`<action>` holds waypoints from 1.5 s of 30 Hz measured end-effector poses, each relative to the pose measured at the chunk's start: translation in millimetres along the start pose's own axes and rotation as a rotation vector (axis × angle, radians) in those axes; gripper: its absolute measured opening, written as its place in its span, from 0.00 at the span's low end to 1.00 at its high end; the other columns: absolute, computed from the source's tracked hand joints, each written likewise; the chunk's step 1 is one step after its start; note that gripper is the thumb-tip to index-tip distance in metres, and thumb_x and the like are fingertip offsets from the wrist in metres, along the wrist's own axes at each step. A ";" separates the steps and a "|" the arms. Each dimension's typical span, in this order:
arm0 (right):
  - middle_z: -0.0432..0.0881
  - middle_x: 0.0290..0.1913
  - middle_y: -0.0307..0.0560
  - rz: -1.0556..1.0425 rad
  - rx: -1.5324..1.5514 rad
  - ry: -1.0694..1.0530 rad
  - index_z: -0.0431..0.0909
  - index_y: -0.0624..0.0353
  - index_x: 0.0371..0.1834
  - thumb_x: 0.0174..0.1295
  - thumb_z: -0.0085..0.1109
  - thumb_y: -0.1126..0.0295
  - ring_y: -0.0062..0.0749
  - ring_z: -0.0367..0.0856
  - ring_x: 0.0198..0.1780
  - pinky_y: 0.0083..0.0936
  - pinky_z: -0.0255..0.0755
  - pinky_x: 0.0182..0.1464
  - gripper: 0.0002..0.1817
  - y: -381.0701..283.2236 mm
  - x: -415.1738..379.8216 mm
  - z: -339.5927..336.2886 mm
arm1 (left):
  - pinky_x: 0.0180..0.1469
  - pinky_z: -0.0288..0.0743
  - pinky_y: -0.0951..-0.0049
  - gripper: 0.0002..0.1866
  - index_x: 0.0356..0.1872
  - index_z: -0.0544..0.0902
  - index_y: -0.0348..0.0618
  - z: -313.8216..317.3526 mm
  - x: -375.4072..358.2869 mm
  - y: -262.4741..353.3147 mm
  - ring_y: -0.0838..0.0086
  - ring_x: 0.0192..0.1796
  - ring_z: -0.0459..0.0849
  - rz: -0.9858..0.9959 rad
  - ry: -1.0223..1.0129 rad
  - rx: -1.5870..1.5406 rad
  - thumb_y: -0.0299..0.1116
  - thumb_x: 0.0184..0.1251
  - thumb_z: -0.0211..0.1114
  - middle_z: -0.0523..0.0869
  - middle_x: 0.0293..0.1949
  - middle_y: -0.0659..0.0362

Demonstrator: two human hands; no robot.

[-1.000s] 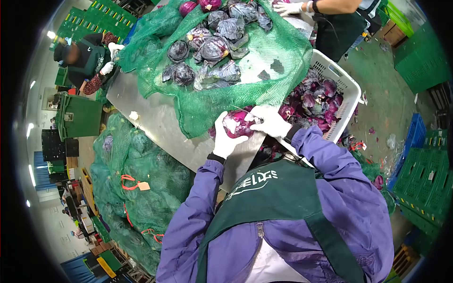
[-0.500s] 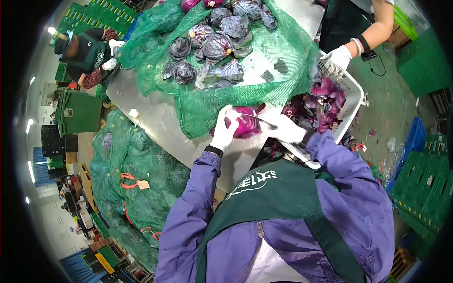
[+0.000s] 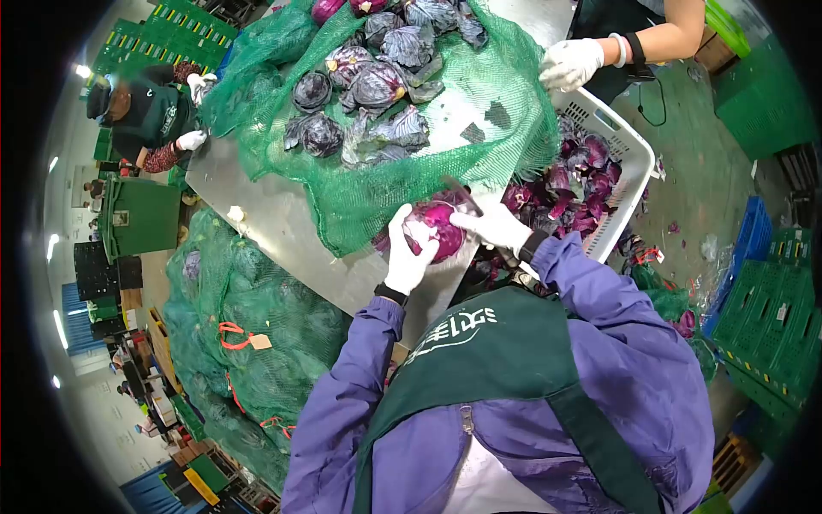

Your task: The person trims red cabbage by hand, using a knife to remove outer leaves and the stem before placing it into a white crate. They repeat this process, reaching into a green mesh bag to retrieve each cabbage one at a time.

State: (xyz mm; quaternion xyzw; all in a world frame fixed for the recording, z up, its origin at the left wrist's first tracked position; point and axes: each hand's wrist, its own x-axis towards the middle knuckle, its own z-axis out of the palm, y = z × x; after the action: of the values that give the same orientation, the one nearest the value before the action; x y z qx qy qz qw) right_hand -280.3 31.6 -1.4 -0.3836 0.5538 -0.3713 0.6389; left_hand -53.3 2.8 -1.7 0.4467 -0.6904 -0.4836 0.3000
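In white gloves, both my hands are at a peeled red cabbage [image 3: 442, 228] over the near edge of the metal table. My left hand [image 3: 408, 257] grips its left side, thumb and fingers round it. My right hand [image 3: 497, 230] is closed on a knife [image 3: 463, 195], whose dark blade points up and away beside the cabbage; its handle is hidden in the glove. Just beyond lies a green mesh bag [image 3: 377, 193], spread open under several red cabbages [image 3: 377, 86] with dark outer leaves.
A white crate [image 3: 629, 188] of purple trimmed leaves stands to the right. A co-worker's gloved hand [image 3: 572, 64] is above it. Another person [image 3: 150, 111] works at the far left. Filled green mesh sacks [image 3: 257, 317] sit left of the metal table [image 3: 274, 231].
My right hand has tilted the knife so its blade points upward, its fingers now against the cabbage. The co-worker's hand has risen from the crate towards the mesh bag.
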 end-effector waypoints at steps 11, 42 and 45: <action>0.76 0.26 0.37 0.172 -0.036 0.021 0.74 0.57 0.50 0.66 0.59 0.59 0.18 0.76 0.23 0.19 0.71 0.22 0.16 -28.1 -26.0 13.8 | 0.68 0.63 0.61 0.53 0.71 0.54 0.38 25.6 -10.9 12.7 0.59 0.65 0.67 -0.235 0.211 -0.084 0.36 0.46 0.79 0.65 0.64 0.45; 0.85 0.46 0.49 -0.251 -0.258 0.134 0.75 0.62 0.59 0.54 0.73 0.60 0.25 0.79 0.40 0.24 0.75 0.44 0.31 -64.8 -66.1 -2.7 | 0.70 0.63 0.60 0.52 0.72 0.55 0.46 -3.3 -12.2 58.9 0.64 0.68 0.67 -0.120 -0.009 -0.699 0.34 0.44 0.76 0.65 0.66 0.54; 0.85 0.43 0.45 -0.075 -0.314 0.006 0.75 0.66 0.58 0.54 0.74 0.61 0.25 0.78 0.41 0.25 0.74 0.46 0.31 -80.0 -63.6 -8.7 | 0.70 0.63 0.60 0.51 0.72 0.55 0.46 -6.8 -13.9 69.0 0.63 0.68 0.67 -0.126 -0.046 -0.647 0.32 0.44 0.75 0.65 0.67 0.53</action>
State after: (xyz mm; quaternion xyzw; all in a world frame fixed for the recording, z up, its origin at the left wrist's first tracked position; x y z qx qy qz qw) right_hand -299.9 53.8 96.7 -0.4981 0.5922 -0.3050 0.5552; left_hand -64.2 21.9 65.5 0.3592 -0.4783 -0.7054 0.3803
